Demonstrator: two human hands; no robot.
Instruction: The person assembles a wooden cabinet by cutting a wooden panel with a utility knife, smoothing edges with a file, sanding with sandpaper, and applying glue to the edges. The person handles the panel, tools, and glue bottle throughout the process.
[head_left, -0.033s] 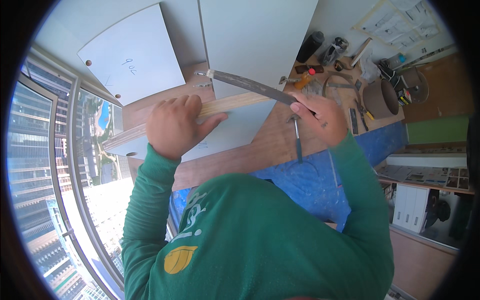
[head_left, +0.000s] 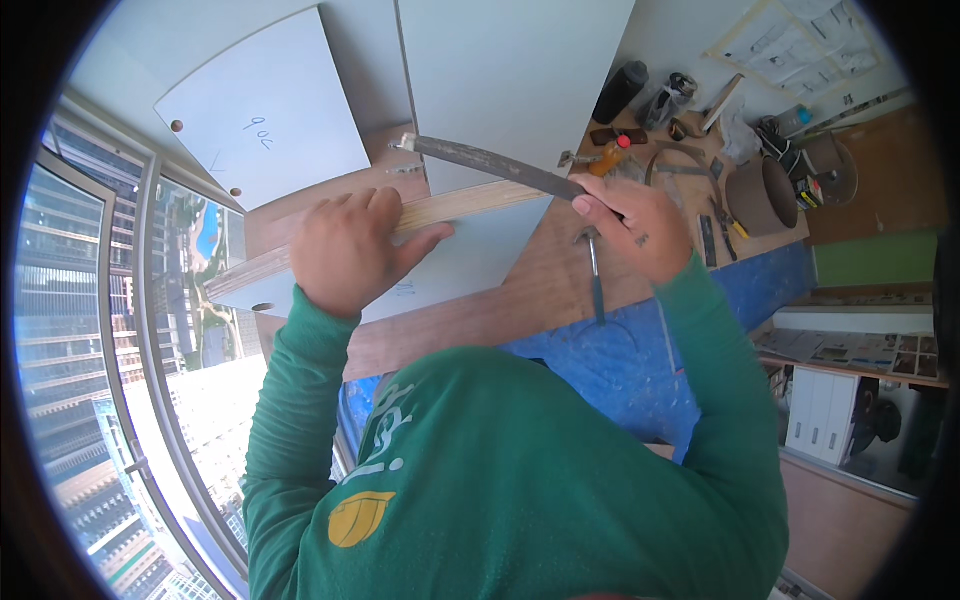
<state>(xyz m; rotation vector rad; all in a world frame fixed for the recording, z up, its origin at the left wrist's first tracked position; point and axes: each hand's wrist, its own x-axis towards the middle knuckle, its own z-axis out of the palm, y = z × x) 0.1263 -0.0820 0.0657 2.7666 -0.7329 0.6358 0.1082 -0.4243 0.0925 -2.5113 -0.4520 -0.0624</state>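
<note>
A white-faced plywood panel (head_left: 470, 245) stands with its layered edge (head_left: 465, 207) turned up. Wrapped over that edge is my left hand (head_left: 350, 245), its thumb along the near face. In my right hand (head_left: 635, 225) is one end of a long, dark flat file (head_left: 490, 166), with its pale far tip reaching left above the panel. The file slants across the panel's edge near my right fingers; whether it touches cannot be made out. A hammer (head_left: 597, 280) lies just below my right hand, on the wooden worktop (head_left: 440, 325).
Larger white panels (head_left: 510, 80) and a marked panel (head_left: 270, 110) lie beyond. Metal hinges (head_left: 405, 169) show between them. On the right are a brown cylinder (head_left: 762, 195), an orange bottle (head_left: 608, 157) and a black bottle (head_left: 622, 90). Windows (head_left: 110, 300) line the left; blue sheeting (head_left: 620, 370) lies near me.
My right hand and the file have shifted slightly to the left, and the file's far tip sits a little higher. My left hand has stayed on the panel.
</note>
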